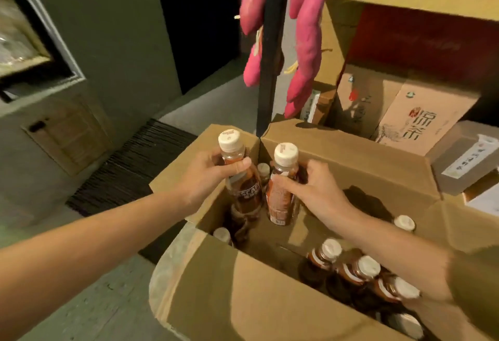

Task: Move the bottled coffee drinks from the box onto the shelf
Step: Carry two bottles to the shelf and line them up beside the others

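Note:
An open cardboard box (351,157) stands in front of me with its flaps spread. My left hand (208,176) grips a brown coffee bottle with a white cap (244,192) by its neck, lifted above the box's far left corner. My right hand (316,189) grips a second white-capped bottle (280,197) beside it, also raised. Several more bottles stand in the box: a cluster at the near right (364,270), one by the right wall (404,223), one at the left (222,234), and one cap between the two held bottles (264,170).
A shelf unit at the upper right holds cardboard cartons (421,116) and a red carton (421,41). Pink sweet-potato shapes (307,41) hang around a black upright post (270,52) just behind the box. A dark mat (129,168) lies on the floor to the left.

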### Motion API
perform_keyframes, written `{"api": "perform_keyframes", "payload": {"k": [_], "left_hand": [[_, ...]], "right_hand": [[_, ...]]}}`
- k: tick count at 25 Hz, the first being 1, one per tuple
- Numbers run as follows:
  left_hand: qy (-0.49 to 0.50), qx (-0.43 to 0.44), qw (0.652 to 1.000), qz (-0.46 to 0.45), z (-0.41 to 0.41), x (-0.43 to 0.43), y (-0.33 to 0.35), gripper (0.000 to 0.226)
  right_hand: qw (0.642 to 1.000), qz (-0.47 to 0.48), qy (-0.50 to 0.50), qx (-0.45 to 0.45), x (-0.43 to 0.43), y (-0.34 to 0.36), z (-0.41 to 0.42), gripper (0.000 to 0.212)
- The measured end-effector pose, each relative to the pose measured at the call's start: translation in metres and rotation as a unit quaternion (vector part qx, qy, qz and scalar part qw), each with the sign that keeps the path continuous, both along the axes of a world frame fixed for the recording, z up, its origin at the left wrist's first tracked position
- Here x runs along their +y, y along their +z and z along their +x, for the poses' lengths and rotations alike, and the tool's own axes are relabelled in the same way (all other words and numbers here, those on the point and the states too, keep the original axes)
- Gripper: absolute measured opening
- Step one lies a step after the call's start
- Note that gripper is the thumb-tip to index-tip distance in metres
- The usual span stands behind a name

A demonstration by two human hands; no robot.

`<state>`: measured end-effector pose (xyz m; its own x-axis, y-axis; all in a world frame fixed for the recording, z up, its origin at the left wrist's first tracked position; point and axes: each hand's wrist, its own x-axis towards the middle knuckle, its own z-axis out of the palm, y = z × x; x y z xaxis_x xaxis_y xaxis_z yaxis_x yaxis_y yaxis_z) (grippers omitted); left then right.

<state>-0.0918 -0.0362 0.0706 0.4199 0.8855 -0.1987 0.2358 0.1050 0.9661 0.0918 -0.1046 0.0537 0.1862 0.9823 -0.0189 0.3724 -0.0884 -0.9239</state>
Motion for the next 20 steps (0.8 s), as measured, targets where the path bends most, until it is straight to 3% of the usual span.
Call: {"api": "perform_keyframes", "payload": {"k": [2,4,9,13,16,20], "left_hand": [[0.027,-0.026,0.998,0.056,-0.022,0.001,0.028,0.061],[0.06,-0.054,0.992,0.1,-0.05,0.001,0.054,0.045],[0.19,-0.083,0.964,0.166,-0.154,0.008,0.099,0.022],[0.292,-0.099,0.933,0.188,-0.262,0.004,0.124,0.022],[0.333,-0.069,0.918,0.206,-0.347,-0.001,0.14,0.018],[0.348,-0.023,0.914,0.207,-0.471,-0.002,0.158,0.041]], "right_hand": [[0.998,0.053,0.036,-0.019,0.02,0.036,-0.019,0.033],[0.993,0.093,0.069,-0.005,0.038,0.068,-0.044,0.022],[0.977,0.149,0.15,0.04,0.079,0.128,-0.142,0.02],[0.956,0.173,0.221,0.088,0.099,0.163,-0.249,0.005],[0.946,0.177,0.255,0.096,0.111,0.176,-0.337,0.013],[0.934,0.186,0.288,0.1,0.118,0.193,-0.468,0.034]]}}
